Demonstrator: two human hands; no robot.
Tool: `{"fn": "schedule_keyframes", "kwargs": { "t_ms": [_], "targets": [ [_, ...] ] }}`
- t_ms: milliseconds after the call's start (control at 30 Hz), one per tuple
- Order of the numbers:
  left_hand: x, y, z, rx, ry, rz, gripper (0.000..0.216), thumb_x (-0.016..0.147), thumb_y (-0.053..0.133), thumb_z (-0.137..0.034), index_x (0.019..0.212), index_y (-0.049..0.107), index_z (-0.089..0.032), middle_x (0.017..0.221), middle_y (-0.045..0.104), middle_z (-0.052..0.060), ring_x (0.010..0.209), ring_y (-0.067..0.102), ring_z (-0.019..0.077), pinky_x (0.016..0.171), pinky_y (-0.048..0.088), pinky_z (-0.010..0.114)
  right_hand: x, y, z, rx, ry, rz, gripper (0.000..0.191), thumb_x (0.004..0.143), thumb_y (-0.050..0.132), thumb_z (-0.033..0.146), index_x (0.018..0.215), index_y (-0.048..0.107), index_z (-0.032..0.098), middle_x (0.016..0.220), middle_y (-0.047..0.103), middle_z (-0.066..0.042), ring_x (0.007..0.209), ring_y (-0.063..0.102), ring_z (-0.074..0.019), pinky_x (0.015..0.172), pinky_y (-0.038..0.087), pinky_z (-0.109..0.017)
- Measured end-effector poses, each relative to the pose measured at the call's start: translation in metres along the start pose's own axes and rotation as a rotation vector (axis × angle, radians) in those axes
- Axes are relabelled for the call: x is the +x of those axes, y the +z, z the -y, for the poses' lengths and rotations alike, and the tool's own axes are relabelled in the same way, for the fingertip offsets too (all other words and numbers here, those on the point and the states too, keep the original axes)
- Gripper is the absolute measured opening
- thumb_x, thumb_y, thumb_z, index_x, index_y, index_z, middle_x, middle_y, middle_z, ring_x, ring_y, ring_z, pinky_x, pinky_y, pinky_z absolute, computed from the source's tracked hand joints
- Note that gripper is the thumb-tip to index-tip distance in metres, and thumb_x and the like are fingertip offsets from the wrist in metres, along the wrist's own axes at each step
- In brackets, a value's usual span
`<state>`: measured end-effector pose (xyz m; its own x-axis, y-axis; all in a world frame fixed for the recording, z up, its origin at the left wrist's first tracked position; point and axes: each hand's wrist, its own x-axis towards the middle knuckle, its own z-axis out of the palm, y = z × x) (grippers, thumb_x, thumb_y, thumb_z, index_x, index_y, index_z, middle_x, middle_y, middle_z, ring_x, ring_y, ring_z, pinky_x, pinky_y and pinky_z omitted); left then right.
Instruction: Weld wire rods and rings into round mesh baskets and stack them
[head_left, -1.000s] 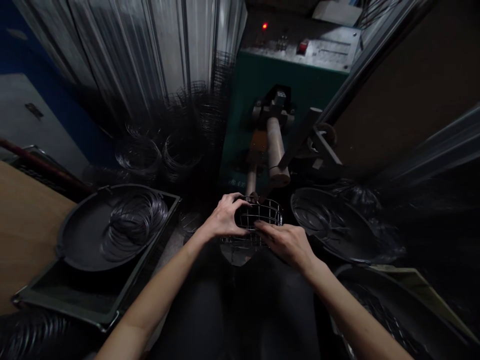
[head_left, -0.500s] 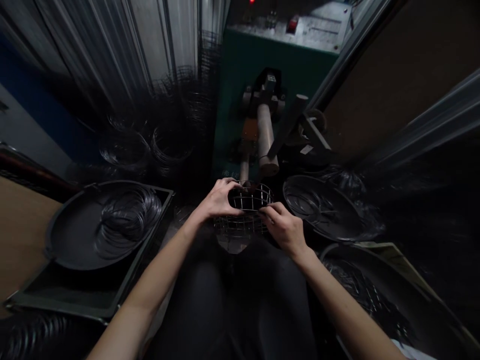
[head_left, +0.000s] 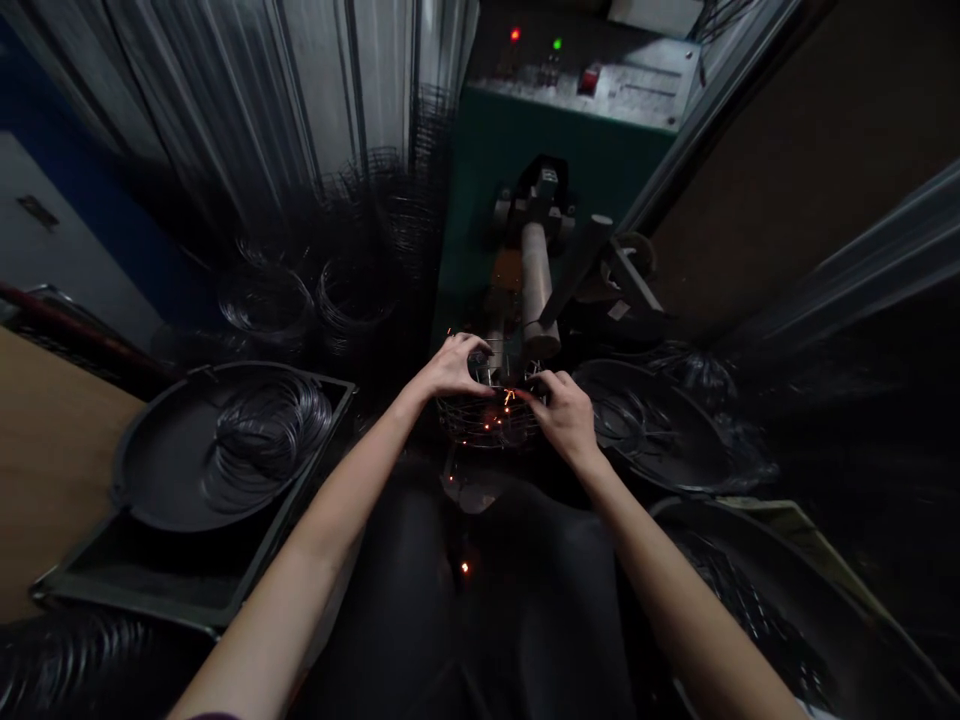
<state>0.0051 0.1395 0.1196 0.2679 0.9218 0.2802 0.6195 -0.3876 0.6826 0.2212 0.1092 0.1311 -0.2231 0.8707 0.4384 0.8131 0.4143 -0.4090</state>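
At the far left edge we see a wooden board, and just beside it a dark round pan sitting in a green crate, with a loose coil of wire rings lying in the pan's right half. Behind these, more stacked rings stand against the corrugated metal wall

Our left hand comes in next, bent over the upper left rim of the wire basket, its fingers closed down on the wires. The basket sits at the middle of the view, just above our lap and right under the tip of the pale cylindrical arm of the green machine. Orange sparks glow where the basket meets that arm, and a few more are scattered lower down. On top of the machine a red lamp and a green lamp are lit

Our right hand holds the basket's right side, thumb and fingers pinched narrow on the wire close to the sparks. Further right a second dark pan holds thin wire pieces, and a third pan lies near the lower right corner, too dark for us to tell its contents
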Motion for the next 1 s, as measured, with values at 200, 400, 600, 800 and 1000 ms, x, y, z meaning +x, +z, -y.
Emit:
{"fn": "schedule_keyframes", "kwargs": {
  "t_ms": [200, 400, 600, 800, 1000],
  "targets": [
    [-0.031, 0.003, 0.035, -0.258, -0.037, -0.077, 0.104, 0.052, 0.085, -0.046, 0.139, 0.032, -0.024, 0.145, 0.030, 0.013, 0.135, 0.029, 0.0339, 0.113, 0.024, 0.053, -0.068, -0.021, -0.027, 0.400, 0.445, 0.083, 0.049, 0.082, 0.046, 0.061, 0.092, 0.065, 0.016, 0.090, 0.067, -0.009, 0.087, 0.061, -0.0227, 0.078, 0.048, -0.034],
    [-0.075, 0.035, 0.079, -0.634, -0.151, -0.106, 0.117, 0.049, 0.087, -0.039, 0.141, 0.018, -0.019, 0.136, 0.037, 0.019, 0.132, 0.036, 0.0323, 0.113, 0.025, 0.051, -0.199, 0.005, -0.067, 0.161, 0.585, 0.227, 0.050, 0.087, 0.029, 0.055, 0.084, 0.060, 0.016, 0.087, 0.065, -0.015, 0.086, 0.061, -0.0284, 0.080, 0.050, -0.046],
    [-0.084, 0.030, 0.065, -0.626, -0.110, -0.297, 0.100, 0.048, 0.087, -0.034, 0.130, 0.030, -0.022, 0.126, 0.044, 0.012, 0.125, 0.043, 0.0273, 0.110, 0.032, 0.046, -0.234, 0.001, -0.105, 0.120, 0.052, 0.560, 0.031, 0.080, 0.040, 0.026, 0.096, 0.066, 0.021, 0.111, 0.063, -0.013, 0.103, 0.061, -0.0238, 0.087, 0.052, -0.042],
    [-0.108, -0.009, 0.010, -0.165, 0.083, -0.126, 0.078, 0.053, 0.084, -0.033, 0.120, 0.044, -0.023, 0.122, 0.049, 0.008, 0.114, 0.049, 0.0263, 0.101, 0.042, 0.041, -0.179, -0.047, -0.077, 0.230, 0.175, 0.543, 0.035, 0.083, 0.047, 0.037, 0.110, 0.063, 0.022, 0.096, 0.069, -0.008, 0.085, 0.068, -0.0205, 0.076, 0.055, -0.032],
    [-0.107, 0.003, -0.022, 0.162, 0.176, 0.002, 0.061, 0.056, 0.081, -0.034, 0.111, 0.057, -0.021, 0.129, 0.044, 0.014, 0.117, 0.044, 0.0322, 0.098, 0.042, 0.046, -0.080, -0.047, 0.028, 0.486, 0.239, 0.684, 0.041, 0.080, 0.062, 0.045, 0.112, 0.065, 0.018, 0.073, 0.068, -0.002, 0.064, 0.063, -0.0154, 0.059, 0.050, -0.024]
  ]
}}
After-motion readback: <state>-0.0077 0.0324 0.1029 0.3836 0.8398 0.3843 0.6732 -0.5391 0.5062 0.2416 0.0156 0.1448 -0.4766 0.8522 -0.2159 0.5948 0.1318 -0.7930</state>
